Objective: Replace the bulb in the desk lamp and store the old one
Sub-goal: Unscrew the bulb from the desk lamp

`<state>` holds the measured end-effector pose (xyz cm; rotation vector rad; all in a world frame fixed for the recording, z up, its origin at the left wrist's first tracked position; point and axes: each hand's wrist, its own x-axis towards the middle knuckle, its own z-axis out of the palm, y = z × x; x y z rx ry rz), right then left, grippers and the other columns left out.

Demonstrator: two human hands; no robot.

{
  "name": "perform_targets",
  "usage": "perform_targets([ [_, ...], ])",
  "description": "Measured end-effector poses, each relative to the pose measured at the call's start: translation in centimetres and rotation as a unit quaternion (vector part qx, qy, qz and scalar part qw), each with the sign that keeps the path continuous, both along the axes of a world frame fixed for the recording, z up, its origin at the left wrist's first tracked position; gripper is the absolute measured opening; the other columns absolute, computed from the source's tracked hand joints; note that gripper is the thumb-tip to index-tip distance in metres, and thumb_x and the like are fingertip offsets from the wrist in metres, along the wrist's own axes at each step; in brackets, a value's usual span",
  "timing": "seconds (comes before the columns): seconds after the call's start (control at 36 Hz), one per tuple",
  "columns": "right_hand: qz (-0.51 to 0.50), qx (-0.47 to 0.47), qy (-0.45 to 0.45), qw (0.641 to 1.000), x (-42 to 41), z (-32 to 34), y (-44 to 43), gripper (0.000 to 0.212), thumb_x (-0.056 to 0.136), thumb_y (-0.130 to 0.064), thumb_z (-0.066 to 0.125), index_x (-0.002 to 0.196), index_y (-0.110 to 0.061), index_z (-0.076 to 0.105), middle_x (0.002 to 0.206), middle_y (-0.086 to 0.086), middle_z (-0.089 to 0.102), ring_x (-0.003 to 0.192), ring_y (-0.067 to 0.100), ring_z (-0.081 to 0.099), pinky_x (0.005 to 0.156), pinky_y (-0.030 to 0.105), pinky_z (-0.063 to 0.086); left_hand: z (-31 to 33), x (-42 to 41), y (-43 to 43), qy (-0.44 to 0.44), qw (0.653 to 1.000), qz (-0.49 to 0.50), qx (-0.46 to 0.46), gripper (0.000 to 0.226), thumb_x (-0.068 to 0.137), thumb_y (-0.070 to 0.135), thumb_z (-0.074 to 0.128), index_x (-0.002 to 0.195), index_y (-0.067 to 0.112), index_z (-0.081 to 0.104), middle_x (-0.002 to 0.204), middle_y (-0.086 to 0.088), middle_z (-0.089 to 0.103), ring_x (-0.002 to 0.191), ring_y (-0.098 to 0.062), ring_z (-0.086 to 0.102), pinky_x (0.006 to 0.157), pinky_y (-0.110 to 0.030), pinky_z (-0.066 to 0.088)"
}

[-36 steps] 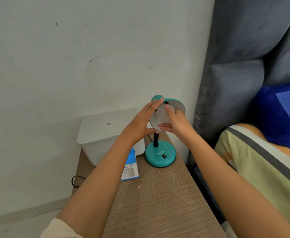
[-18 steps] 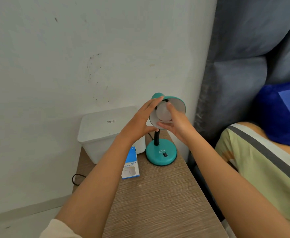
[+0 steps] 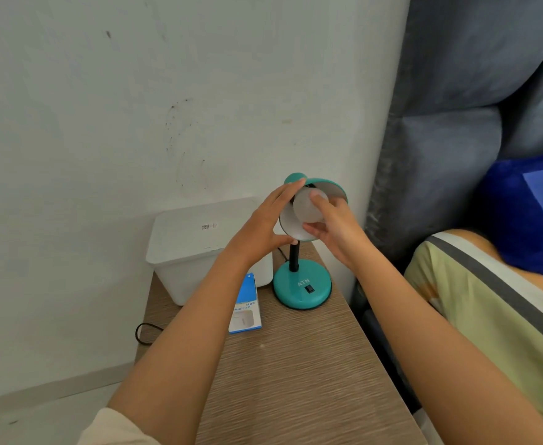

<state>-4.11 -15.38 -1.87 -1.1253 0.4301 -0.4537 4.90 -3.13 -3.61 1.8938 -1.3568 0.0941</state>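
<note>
Right hand (image 3: pixel 334 226) regripped frosted white bulb (image 3: pixel 307 209) — left hand (image 3: pixel 263 226) clasps teal shade (image 3: pixel 328 187).

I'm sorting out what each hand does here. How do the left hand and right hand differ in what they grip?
The left hand steadies the teal lamp shade from the outside, fingers spread along its rim; the right hand reaches into the shade, fingers curled around the frosted white bulb. The left thumb sits under the shade's lower edge; the right thumb sits under the bulb. Both are bare and raised above the wooden tabletop.
</note>
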Motion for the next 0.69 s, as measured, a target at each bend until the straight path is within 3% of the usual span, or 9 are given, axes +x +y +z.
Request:
perform_targets([
  [0.06,0.016,0.033,-0.012,0.999,0.11,-0.12,-0.10,0.042,0.092,-0.035,0.053,0.126,-0.015,0.041,0.129,0.010,0.046,0.119,0.026,0.051,0.083,0.032,0.054,-0.01,0.07,-0.02,0.001,1.000,-0.002,0.001,0.101,0.070,0.005,0.079,0.143,0.042,0.019,0.147,0.010,0.031,0.133,-0.004,0.033,0.108,-0.023,0.034],
  [0.14,0.042,0.056,-0.010,0.998,-0.27,0.13,0.15,0.019,0.092,-0.031,0.052,0.105,-0.018,0.053,0.119,0.011,0.051,0.115,0.028,0.053,0.089,0.037,0.053,-0.01,0.04,-0.05,0.000,1.000,-0.004,0.002,0.101,0.071,0.005,0.079,0.142,0.045,0.018,0.147,0.011,0.031,0.133,-0.005,0.033,0.107,-0.022,0.034],
  [0.25,-0.012,-0.017,-0.010,1.000,0.00,-0.31,0.39,0.045,0.086,-0.036,0.060,0.123,-0.015,0.044,0.129,0.008,0.050,0.114,0.021,0.054,0.083,0.033,0.056,-0.04,0.03,-0.01,-0.001,1.000,-0.002,-0.003,0.100,0.071,0.005,0.079,0.141,0.044,0.018,0.144,0.016,0.030,0.132,-0.001,0.031,0.105,-0.013,0.031],
  [0.33,0.028,0.031,-0.018,0.999,-0.08,-0.32,0.60,0.037,0.090,-0.037,0.054,0.121,-0.017,0.048,0.125,0.009,0.051,0.113,0.024,0.054,0.091,0.039,0.054,-0.08,0.09,-0.04,-0.002,1.000,-0.003,-0.003,0.099,0.073,0.007,0.078,0.141,0.046,0.018,0.146,0.013,0.031,0.133,-0.002,0.032,0.105,-0.014,0.031],
  [0.42,-0.021,-0.055,0.011,0.998,0.30,-0.35,0.49,0.048,0.089,-0.035,0.056,0.129,-0.014,0.041,0.127,0.006,0.047,0.114,0.022,0.051,0.083,0.035,0.056,-0.15,0.06,-0.03,0.003,1.000,0.000,-0.004,0.100,0.072,0.006,0.078,0.141,0.045,0.019,0.144,0.017,0.030,0.132,0.000,0.031,0.103,-0.009,0.030],
  [0.56,0.029,-0.021,0.001,0.999,-0.02,-0.21,0.48,0.038,0.091,-0.038,0.052,0.121,-0.017,0.047,0.127,0.011,0.048,0.118,0.027,0.052,0.087,0.036,0.055,-0.12,0.03,0.04,-0.002,1.000,-0.001,-0.002,0.099,0.073,0.008,0.078,0.142,0.045,0.018,0.147,0.011,0.031,0.133,-0.004,0.032,0.107,-0.019,0.033],
  [0.69,-0.047,-0.128,0.020,0.990,0.38,-0.63,0.53,0.053,0.088,-0.039,0.057,0.129,-0.012,0.037,0.126,0.008,0.047,0.111,0.021,0.052,0.074,0.028,0.056,-0.17,-0.06,0.01,0.003,1.000,-0.001,-0.004,0.098,0.073,0.007,0.078,0.142,0.044,0.019,0.144,0.017,0.030,0.133,-0.001,0.031,0.106,-0.015,0.032],
])
